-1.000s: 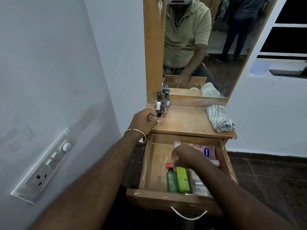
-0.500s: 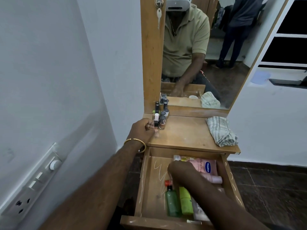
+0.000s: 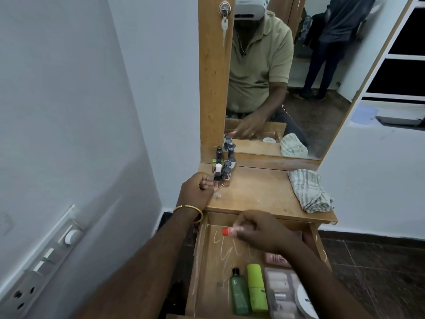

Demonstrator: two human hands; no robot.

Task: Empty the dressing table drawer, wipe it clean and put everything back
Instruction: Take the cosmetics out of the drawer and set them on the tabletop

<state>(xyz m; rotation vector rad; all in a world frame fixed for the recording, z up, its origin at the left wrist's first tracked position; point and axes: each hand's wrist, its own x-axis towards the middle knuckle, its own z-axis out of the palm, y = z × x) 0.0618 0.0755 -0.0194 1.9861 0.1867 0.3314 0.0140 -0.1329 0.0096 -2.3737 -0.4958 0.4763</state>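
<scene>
A small tube with an orange-red cap [image 3: 228, 231] is held in the right hand [image 3: 264, 233], fingers closed round it, above the far end of the open wooden drawer [image 3: 202, 261]; its long axis runs crosswise, cap pointing left. The left hand [image 3: 197, 192], curled, is pinched on a small pinkish bottle [image 3: 216, 180] at the front of a cluster of dark-capped nail-polish bottles [image 3: 226, 166] on the wooden tabletop [image 3: 259, 192]. At the drawer's near end a translucent green bottle with a black cap [image 3: 239, 293] and a lime-green plastic tube [image 3: 256, 288] lie lengthwise, side by side. Pale scribbles are seen on the drawer floor. A crumpled striped cloth [image 3: 308, 189] lies on the tabletop, right of the drawer.
</scene>
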